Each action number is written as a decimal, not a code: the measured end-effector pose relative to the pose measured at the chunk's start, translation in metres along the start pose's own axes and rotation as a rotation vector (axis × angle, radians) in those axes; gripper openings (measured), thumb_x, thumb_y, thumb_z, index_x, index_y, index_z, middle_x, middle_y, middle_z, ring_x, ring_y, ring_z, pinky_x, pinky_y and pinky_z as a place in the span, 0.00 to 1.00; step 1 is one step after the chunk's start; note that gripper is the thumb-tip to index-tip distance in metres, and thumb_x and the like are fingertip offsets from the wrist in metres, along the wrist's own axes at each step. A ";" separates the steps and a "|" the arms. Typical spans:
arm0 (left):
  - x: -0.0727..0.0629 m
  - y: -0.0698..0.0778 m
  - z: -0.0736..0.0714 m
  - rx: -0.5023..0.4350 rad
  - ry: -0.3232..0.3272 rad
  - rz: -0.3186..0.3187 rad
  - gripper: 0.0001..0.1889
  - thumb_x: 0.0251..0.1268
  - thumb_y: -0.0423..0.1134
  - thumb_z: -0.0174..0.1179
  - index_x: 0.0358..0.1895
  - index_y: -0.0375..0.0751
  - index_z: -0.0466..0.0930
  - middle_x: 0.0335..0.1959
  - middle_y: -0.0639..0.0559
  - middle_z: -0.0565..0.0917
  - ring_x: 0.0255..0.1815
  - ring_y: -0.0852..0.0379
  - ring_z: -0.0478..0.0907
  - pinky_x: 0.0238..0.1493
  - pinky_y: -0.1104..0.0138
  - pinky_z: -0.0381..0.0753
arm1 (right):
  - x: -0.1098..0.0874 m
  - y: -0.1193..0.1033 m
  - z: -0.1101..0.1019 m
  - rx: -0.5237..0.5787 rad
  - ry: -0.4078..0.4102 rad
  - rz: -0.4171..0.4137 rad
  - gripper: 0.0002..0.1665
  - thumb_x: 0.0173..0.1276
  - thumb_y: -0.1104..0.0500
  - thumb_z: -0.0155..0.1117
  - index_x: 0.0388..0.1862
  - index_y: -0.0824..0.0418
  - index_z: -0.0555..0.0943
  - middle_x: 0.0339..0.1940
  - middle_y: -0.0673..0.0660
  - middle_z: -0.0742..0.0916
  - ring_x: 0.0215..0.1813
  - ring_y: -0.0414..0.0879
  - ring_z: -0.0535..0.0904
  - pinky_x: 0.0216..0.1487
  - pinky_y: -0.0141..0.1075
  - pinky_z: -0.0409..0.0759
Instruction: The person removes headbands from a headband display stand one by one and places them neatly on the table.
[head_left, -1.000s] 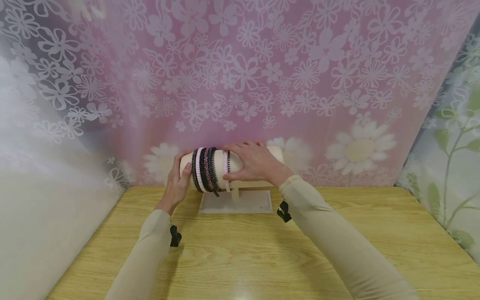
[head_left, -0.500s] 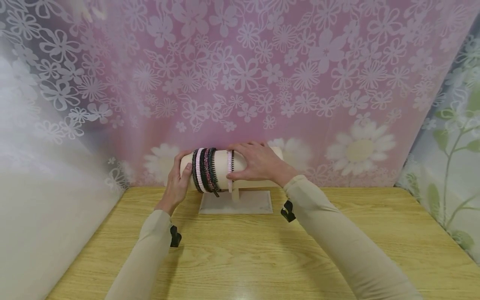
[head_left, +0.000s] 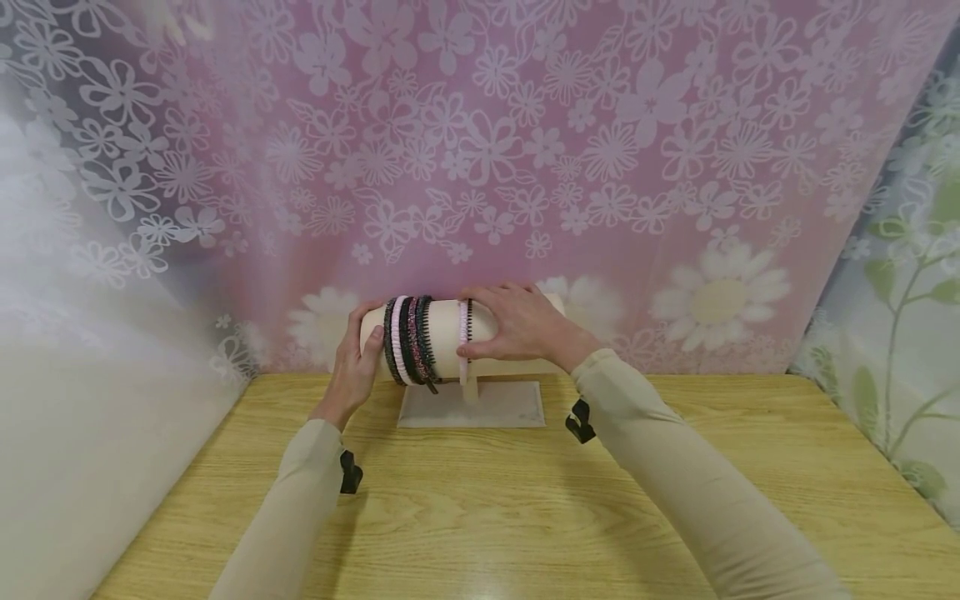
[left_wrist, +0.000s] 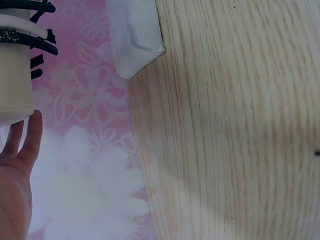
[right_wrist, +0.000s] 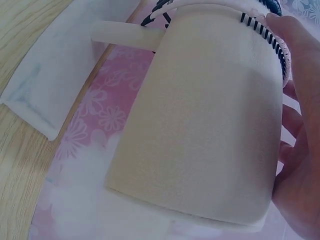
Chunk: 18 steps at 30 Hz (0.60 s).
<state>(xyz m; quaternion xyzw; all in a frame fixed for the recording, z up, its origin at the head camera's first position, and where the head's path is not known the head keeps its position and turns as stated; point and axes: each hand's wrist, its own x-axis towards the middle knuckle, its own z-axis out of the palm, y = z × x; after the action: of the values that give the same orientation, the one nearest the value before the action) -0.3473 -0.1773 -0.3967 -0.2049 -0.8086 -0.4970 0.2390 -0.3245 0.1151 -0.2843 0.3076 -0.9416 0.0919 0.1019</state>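
A cream padded headband display roll [head_left: 444, 333] lies sideways on a short post [head_left: 470, 390] over a flat pale base [head_left: 517, 404]. My left hand [head_left: 352, 371] grips the roll's left end, thumb in front. Beside that thumb, several headbands [head_left: 411, 337] in black, pale pink and speckled dark red sit close together. Apart from them, a pale pink headband [head_left: 462, 333] with black teeth arches over the roll, pinched by my right hand [head_left: 517, 325]. The right wrist view shows its teeth against the roll's top and my right fingers [right_wrist: 292, 120] behind the roll.
The stand is at the back of a wood-grain table [head_left: 465, 500]. Right behind it hangs a pink flowered curtain [head_left: 487, 167]. White sheeting [head_left: 112, 358] closes off the left side, and a leaf-patterned cloth [head_left: 900, 333] the right.
My right hand has shifted a little to the right along the roll, bringing the pale pink headband with it and widening the gap to the others. My left hand has stayed in place.
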 end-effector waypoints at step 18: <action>0.000 -0.003 0.001 -0.002 0.018 0.031 0.25 0.81 0.44 0.45 0.77 0.54 0.61 0.72 0.42 0.72 0.55 0.42 0.76 0.53 0.48 0.74 | -0.006 0.005 -0.003 0.019 -0.010 0.017 0.52 0.62 0.26 0.65 0.79 0.48 0.66 0.77 0.55 0.74 0.76 0.60 0.70 0.72 0.63 0.66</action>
<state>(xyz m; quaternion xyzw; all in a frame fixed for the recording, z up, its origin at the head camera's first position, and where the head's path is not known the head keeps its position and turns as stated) -0.3497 -0.1773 -0.3992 -0.2134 -0.8025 -0.4960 0.2537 -0.3222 0.1234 -0.2834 0.3010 -0.9437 0.1001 0.0934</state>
